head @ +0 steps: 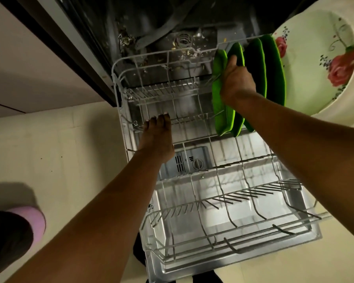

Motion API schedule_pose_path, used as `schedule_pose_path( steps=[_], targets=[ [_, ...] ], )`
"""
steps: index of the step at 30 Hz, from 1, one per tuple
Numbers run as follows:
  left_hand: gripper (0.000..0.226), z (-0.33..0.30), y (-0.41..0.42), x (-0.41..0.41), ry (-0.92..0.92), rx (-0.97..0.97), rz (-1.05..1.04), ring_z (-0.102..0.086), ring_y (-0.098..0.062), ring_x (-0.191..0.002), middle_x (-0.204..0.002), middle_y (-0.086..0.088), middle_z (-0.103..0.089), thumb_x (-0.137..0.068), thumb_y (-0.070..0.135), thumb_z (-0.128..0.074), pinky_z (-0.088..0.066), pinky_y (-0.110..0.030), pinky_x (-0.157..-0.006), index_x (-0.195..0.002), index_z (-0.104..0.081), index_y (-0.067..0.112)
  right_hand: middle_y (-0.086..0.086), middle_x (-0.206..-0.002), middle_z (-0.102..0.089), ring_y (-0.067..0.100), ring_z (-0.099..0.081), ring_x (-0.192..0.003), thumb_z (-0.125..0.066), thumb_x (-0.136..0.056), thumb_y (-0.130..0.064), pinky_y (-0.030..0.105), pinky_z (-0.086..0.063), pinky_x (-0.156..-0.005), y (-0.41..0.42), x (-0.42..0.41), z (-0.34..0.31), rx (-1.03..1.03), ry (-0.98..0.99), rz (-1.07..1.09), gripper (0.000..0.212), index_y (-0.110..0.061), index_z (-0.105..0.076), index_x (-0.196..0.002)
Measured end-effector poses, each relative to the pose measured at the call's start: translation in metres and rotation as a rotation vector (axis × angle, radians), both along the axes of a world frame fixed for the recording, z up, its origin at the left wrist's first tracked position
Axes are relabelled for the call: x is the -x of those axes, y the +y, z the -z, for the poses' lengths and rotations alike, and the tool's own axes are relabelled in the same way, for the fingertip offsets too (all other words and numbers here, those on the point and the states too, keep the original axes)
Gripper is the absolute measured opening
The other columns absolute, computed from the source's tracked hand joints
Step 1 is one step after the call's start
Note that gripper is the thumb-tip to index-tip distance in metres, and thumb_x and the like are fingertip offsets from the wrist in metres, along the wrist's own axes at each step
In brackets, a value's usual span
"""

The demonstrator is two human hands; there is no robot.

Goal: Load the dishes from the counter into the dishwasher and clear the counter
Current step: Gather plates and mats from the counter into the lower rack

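The dishwasher's white wire rack (223, 201) is pulled out over the open door. Several green plates (274, 74) stand on edge in the rack's far right rows. My right hand (236, 78) grips the rim of one green plate (220, 111) near the left of that group, fingers curled over its top edge. My left hand (158, 137) lies flat with straight fingers on the rack's wires at the left and holds nothing. A large cream plate with pink flowers (323, 64) stands behind the green ones at the far right.
The dishwasher tub (182, 41) behind the rack is dark, with food bits around its filter. The detergent dispenser (190, 162) shows through the rack on the door. Pale tiled floor (59, 144) lies to the left, with a pink slipper (29, 219) at lower left.
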State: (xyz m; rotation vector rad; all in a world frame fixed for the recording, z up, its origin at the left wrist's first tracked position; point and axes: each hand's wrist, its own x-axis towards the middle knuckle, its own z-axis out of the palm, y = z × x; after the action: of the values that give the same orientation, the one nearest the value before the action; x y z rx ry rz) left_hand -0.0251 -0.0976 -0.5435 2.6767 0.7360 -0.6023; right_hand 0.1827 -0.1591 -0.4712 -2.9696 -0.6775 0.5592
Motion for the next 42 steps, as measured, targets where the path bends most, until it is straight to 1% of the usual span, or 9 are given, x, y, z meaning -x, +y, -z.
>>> schedule_pose_path(
  steps=[4,8,13,18,20,23,30,36,42],
  targets=[
    [0.098,0.003,0.0,0.001,-0.025,-0.025,0.011,-0.025,-0.034,-0.14,-0.153,-0.017,-0.023,-0.083,0.029,-0.068,-0.016,-0.045,-0.119,-0.152,-0.003,0.001,0.024,-0.137,-0.047,0.039,-0.05,-0.123,-0.03,-0.102,-0.005,0.042,-0.042,-0.097,-0.004,0.002,0.017,-0.046,-0.004,-0.031,0.054,-0.003,-0.01,-0.152],
    [0.1,0.0,0.003,0.001,-0.008,0.036,0.0,-0.013,-0.035,-0.145,-0.158,-0.019,-0.012,-0.085,0.025,-0.067,-0.01,-0.045,-0.121,-0.153,0.003,0.002,0.018,-0.148,-0.035,0.031,-0.041,-0.132,-0.022,-0.103,-0.01,0.038,-0.037,-0.104,-0.004,0.014,0.012,-0.311,-0.042,-0.046,0.047,-0.003,-0.022,-0.15],
    [0.081,-0.016,-0.002,0.015,-0.155,0.069,-0.095,-0.001,-0.033,-0.148,-0.161,-0.018,-0.004,-0.093,0.014,-0.053,-0.004,-0.041,-0.122,-0.153,0.002,0.005,0.018,-0.16,-0.014,0.029,-0.014,-0.148,-0.037,-0.095,0.004,0.03,-0.018,-0.117,-0.028,0.067,-0.008,-0.428,-0.234,-0.189,0.063,-0.002,-0.013,-0.153],
    [0.066,-0.062,-0.023,0.038,-0.246,-0.057,-0.058,-0.033,-0.034,-0.139,-0.144,-0.019,-0.044,-0.084,0.002,-0.058,-0.025,-0.046,-0.117,-0.145,-0.036,0.003,0.032,-0.141,-0.042,0.042,-0.041,-0.132,-0.054,-0.08,0.015,0.046,-0.04,-0.109,-0.074,0.138,-0.024,-0.438,-0.221,-0.247,0.059,0.011,-0.039,-0.138],
    [0.06,-0.088,-0.031,0.044,-0.178,-0.069,-0.022,-0.035,-0.028,-0.137,-0.145,-0.011,-0.044,-0.087,0.01,-0.057,-0.025,-0.042,-0.116,-0.144,-0.037,0.01,0.03,-0.136,-0.048,0.042,-0.047,-0.127,-0.063,-0.077,0.012,0.049,-0.045,-0.104,-0.097,0.161,-0.036,-0.341,-0.175,-0.324,0.06,0.01,-0.044,-0.134],
    [0.054,-0.143,-0.043,0.058,-0.099,-0.066,-0.036,-0.029,-0.024,-0.14,-0.15,-0.005,-0.035,-0.094,0.016,-0.049,-0.019,-0.041,-0.117,-0.146,-0.033,0.017,0.027,-0.133,-0.053,0.042,-0.053,-0.121,-0.073,-0.07,0.009,0.05,-0.05,-0.097,-0.123,0.177,-0.077,-0.207,-0.095,-0.378,0.066,0.007,-0.048,-0.132],
    [0.047,-0.275,-0.069,0.097,-0.101,-0.09,-0.086,-0.035,-0.025,-0.134,-0.145,-0.006,-0.038,-0.096,0.023,-0.045,-0.024,-0.049,-0.114,-0.142,-0.035,0.018,0.021,-0.115,-0.063,0.035,-0.064,-0.099,-0.081,-0.051,0.009,0.044,-0.057,-0.081,-0.15,0.207,-0.194,-0.04,-0.078,-0.483,0.07,0.001,-0.062,-0.118],
    [0.051,-0.392,-0.081,0.145,-0.148,-0.01,-0.214,-0.023,-0.024,-0.142,-0.153,-0.004,-0.028,-0.098,0.024,-0.045,-0.012,-0.049,-0.119,-0.147,-0.03,0.019,0.024,-0.108,-0.065,0.037,-0.066,-0.089,-0.084,-0.043,0.008,0.045,-0.059,-0.071,-0.153,0.243,-0.304,0.005,-0.137,-0.614,0.07,0.001,-0.065,-0.11],
    [0.053,-0.482,-0.076,0.187,-0.178,-0.073,-0.288,-0.025,-0.027,-0.141,-0.154,-0.006,-0.029,-0.095,0.021,-0.048,-0.014,-0.047,-0.119,-0.146,-0.032,0.017,0.012,-0.095,-0.068,0.025,-0.068,-0.078,-0.089,-0.033,-0.002,0.035,-0.057,-0.063,-0.132,0.275,-0.393,-0.115,-0.2,-0.697,0.071,-0.009,-0.069,-0.101]
  ],
)
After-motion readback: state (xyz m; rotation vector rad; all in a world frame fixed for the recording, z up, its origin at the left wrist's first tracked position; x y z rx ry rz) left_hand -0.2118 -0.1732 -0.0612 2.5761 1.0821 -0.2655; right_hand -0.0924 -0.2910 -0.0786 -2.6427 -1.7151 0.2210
